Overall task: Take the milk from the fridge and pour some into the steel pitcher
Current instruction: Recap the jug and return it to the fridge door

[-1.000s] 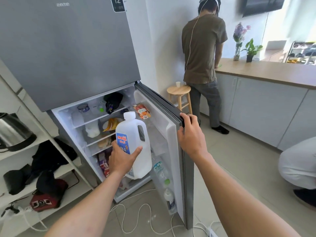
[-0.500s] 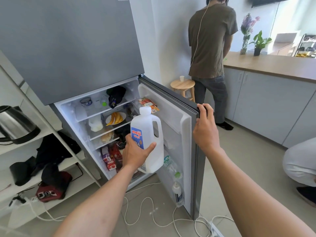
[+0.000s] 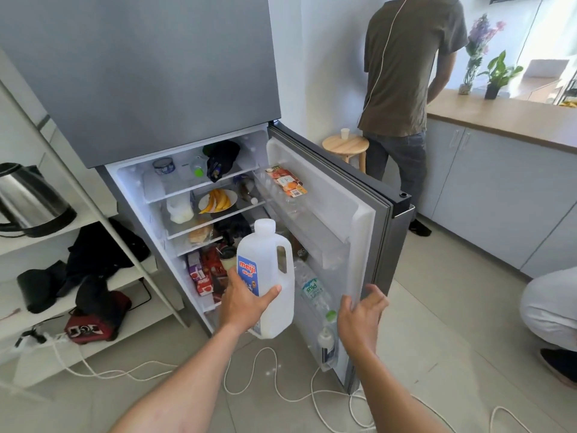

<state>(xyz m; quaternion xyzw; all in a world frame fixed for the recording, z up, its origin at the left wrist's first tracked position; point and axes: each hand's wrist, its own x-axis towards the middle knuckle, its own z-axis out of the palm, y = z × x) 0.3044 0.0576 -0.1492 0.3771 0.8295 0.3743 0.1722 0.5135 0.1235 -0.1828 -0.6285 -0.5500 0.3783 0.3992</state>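
My left hand grips a white plastic milk jug with a blue label, held upright in front of the open lower fridge compartment. The jug is outside the shelves, beside the door's inner racks. My right hand is lower down at the inner edge of the open fridge door, fingers spread, holding nothing; whether it touches the door I cannot tell. No steel pitcher is in view.
A person in a brown shirt stands by a wooden stool and a counter. Another person crouches at the right edge. White cables trail over the floor. A shelf at left holds a kettle and bags.
My right hand has let go of the top of the fridge door and dropped to its lower inner edge. The jug has come down and out slightly. My view has moved closer.
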